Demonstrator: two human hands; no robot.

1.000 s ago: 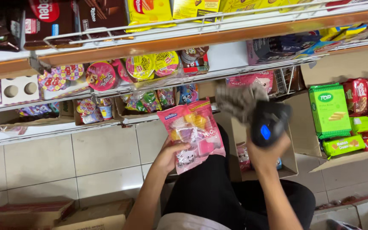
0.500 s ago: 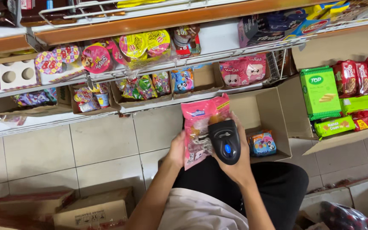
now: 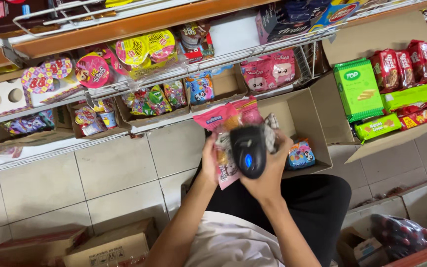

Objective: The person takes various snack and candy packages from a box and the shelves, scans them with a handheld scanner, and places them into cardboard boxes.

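My left hand [image 3: 208,163] grips a pink snack packet [image 3: 223,123] by its left edge and holds it upright above my lap. My right hand [image 3: 273,168] is closed around a black handheld scanner [image 3: 248,151] with a blue light, held right in front of the packet and covering its middle. Both hands sit close together over my black trousers [image 3: 317,207], in front of an open cardboard box [image 3: 302,118] on the floor.
Wire shelves [image 3: 174,79] hold colourful sweets, cups and pink bags. The open box contains a small blue packet [image 3: 301,154]. Green and red biscuit packs [image 3: 366,94] stand in a carton at right. Cardboard boxes [image 3: 109,247] lie on the tiled floor at lower left.
The scanner came down from the right to sit directly over the pink packet. Both hands drew closer to my body and nearer each other.
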